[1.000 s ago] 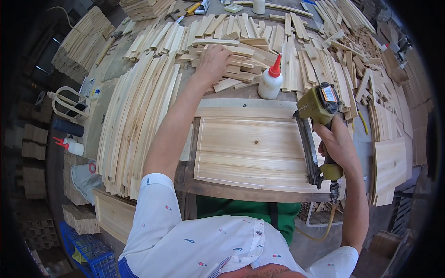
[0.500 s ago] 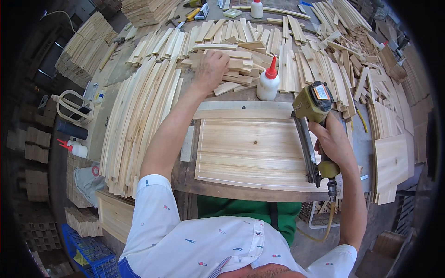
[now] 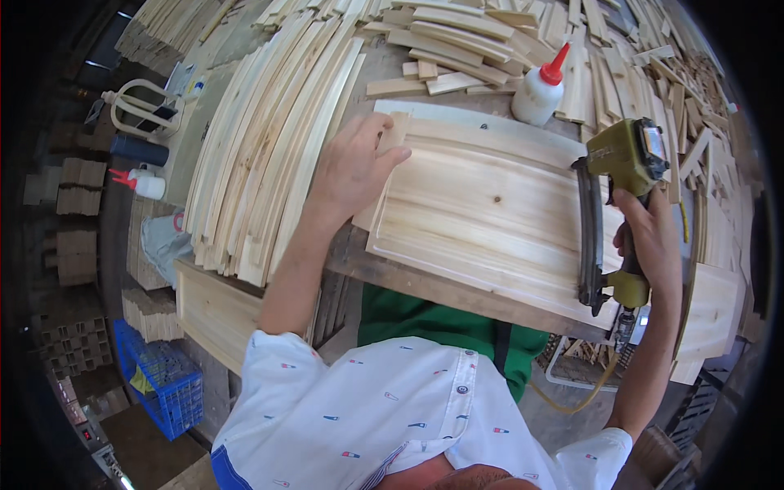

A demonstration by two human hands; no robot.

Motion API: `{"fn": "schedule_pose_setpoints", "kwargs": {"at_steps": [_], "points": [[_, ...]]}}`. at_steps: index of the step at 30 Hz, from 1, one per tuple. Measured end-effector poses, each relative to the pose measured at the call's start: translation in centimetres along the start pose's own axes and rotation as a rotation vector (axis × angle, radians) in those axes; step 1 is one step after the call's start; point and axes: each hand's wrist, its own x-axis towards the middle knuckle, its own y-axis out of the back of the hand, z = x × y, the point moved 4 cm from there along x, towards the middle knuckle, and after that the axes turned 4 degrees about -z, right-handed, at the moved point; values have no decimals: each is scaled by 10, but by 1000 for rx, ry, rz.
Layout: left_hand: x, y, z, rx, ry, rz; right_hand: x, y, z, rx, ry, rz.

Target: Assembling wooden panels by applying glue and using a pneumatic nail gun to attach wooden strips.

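Probably light and stiff, the narrow wooden strip lies along the wooden panel at nine o'clock, where the left hand has fingers curled over it; mid-length suits the hold. At three o'clock, the right hand grips the olive-green nail gun, likely heavy, best held by its handle.

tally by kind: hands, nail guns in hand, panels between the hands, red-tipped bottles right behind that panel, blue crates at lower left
Hands (left hand, right hand): 2
Nail gun: 1
Wood panel: 1
Red-tipped white bottle: 1
Blue crate: 1
Total: 6
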Motion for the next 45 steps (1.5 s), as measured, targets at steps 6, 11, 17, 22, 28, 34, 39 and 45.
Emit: {"fn": "schedule_pose_setpoints", "kwargs": {"at_steps": [6, 11, 17, 22, 28, 34, 39, 45], "points": [[-50, -24, -11, -6, 351, -56, 1, 4, 11, -15, -11, -25], [-44, -31, -10, 74, 266, 9, -2, 0, 9, -36, -44, -3], [-30, -39, -12, 113, 214, 54, -3, -1, 5, -70, -43, 3], [-26, -52, -9, 86, 105, 134, -9, 11, 7, -21, -11, 15], [-25, -49, -11, 131, 208, 33, -13, 26, 18, 17, -23, 26], [-15, -51, 24, -9, 13, 112, -76, 80, 61, 105, -136, 164], [39, -116, 117, -190, -427, 15, -99, 102, 94, 138, -229, 192], [138, -192, 189, -320, -424, -23, -104, 105, 104, 164, -245, 209]]}}
